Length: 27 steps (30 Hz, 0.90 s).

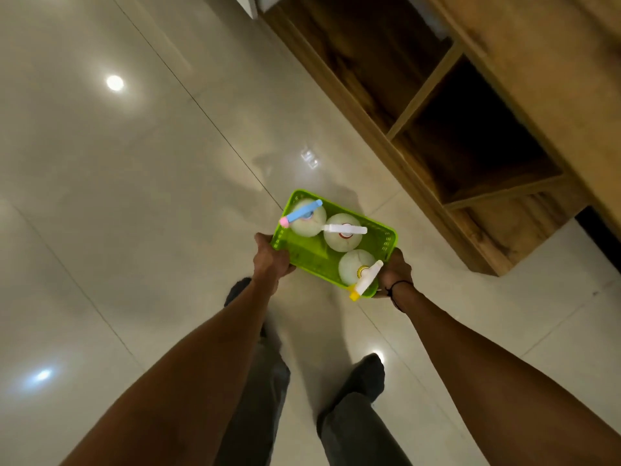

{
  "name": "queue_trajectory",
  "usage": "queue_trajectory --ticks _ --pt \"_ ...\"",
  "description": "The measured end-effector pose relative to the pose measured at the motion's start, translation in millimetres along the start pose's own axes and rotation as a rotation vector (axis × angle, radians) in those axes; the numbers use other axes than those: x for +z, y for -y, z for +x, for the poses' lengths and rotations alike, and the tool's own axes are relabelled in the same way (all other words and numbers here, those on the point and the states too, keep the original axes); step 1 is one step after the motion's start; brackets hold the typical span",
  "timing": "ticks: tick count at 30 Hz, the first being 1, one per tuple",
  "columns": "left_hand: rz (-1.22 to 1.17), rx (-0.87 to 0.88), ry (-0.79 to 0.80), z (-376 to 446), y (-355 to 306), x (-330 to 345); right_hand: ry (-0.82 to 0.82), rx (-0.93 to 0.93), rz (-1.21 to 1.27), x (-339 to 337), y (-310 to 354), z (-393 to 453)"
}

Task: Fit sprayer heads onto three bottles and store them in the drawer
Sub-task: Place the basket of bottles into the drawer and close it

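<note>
A bright green plastic basket (311, 260) is carried low in front of me, above the floor. My left hand (270, 255) grips its left rim and my right hand (396, 272) grips its right end. Three pale round bottles stand inside, each with a sprayer head on top: one with a blue head and pink nozzle (304, 211), one with a white head (344, 229), one with a white head and yellow nozzle (364, 280).
A wooden cabinet with open, dark compartments (470, 136) runs along the right side. Glossy cream floor tiles (134, 196) spread to the left, showing ceiling-light reflections. My legs and dark-socked feet (368, 371) are below the basket.
</note>
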<state>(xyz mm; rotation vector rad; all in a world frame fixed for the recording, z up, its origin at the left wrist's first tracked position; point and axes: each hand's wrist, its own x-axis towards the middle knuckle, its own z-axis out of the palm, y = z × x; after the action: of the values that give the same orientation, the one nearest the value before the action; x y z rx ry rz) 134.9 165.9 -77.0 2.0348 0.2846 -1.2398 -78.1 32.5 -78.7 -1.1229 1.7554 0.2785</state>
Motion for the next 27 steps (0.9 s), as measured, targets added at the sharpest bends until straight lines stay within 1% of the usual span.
queue_trajectory --ticks 2,6,8,12,17,20,24,27 --pt "0.045 0.020 -0.022 -8.0 -20.8 -15.9 -0.008 -0.065 -0.127 -7.5 32.5 -6.7" --pt "0.157 0.040 -0.057 -12.5 -73.3 -63.1 0.007 -0.138 -0.270 -10.8 115.0 -25.6" --pt "0.192 0.054 -0.033 -10.3 -99.1 -83.7 0.011 -0.160 -0.309 -9.8 153.5 -31.0" --pt "0.298 0.072 0.079 -7.0 -148.7 -121.7 0.009 -0.220 -0.415 -2.9 226.4 -36.4" --pt "0.242 0.044 0.048 15.1 -187.0 -146.1 0.010 -0.281 -0.504 13.6 291.6 -30.9" --pt "0.208 0.001 0.042 38.2 -199.6 -151.8 0.053 -0.350 -0.593 29.3 327.3 -10.5" --pt "0.117 -0.033 0.046 73.2 -214.8 -154.9 0.068 -0.413 -0.640 50.8 382.0 19.5" --pt "0.050 -0.059 0.037 104.1 -225.7 -155.5 0.096 -0.467 -0.756 69.5 426.1 43.1"
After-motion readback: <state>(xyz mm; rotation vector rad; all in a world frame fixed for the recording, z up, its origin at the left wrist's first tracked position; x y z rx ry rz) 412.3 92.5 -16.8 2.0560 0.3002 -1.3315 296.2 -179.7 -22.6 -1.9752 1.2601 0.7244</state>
